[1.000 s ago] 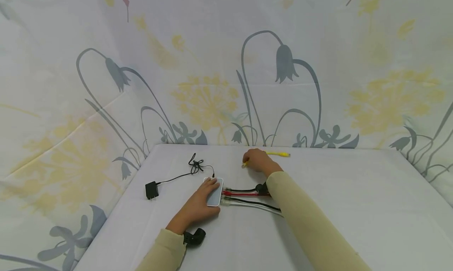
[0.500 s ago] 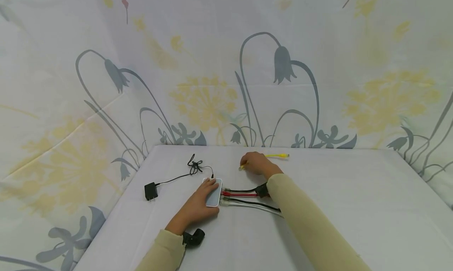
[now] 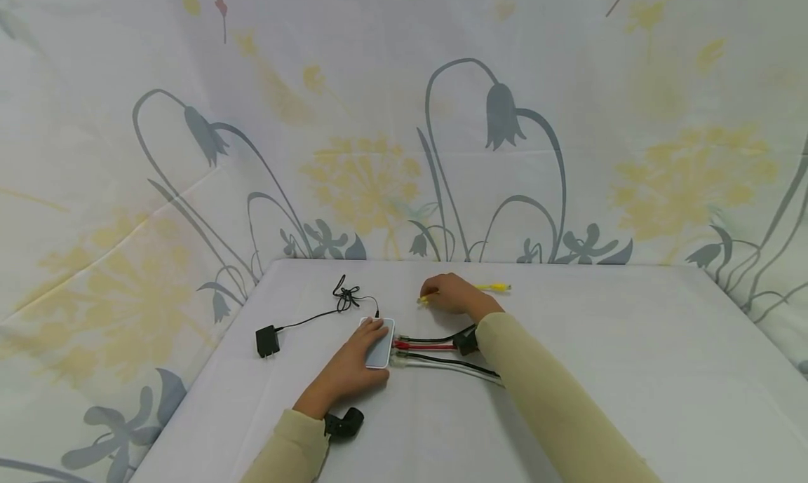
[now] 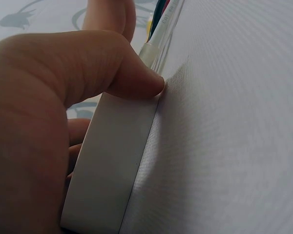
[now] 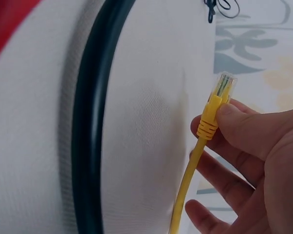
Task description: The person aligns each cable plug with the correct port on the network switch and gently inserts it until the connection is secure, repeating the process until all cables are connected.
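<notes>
My left hand (image 3: pixel 350 364) grips a small white network switch (image 3: pixel 381 350) on the table, thumb along its near side in the left wrist view and fingers over its top and far side. Between thumb and fingers, my right hand (image 3: pixel 453 294) pinches the yellow plug (image 5: pixel 212 111) of an Ethernet cable, its clear tip pointing outward past the fingers. The cable (image 5: pixel 185 183) trails down past the palm; its other end (image 3: pixel 501 287) lies behind the hand. Black, red and white Ethernet cables (image 3: pixel 431 346) run from the switch's right side and pass under my right forearm.
A black power adapter (image 3: pixel 267 342) lies on the left of the white-covered table (image 3: pixel 606 357). Its thin cord (image 3: pixel 345 299), bunched in the middle, leads to the back of the switch. A flower-patterned cloth (image 3: pixel 372 111) hangs behind the table.
My right hand has moved left and slightly nearer with the yellow Ethernet cable, whose trailing end follows it. The left hand stays on the switch.
</notes>
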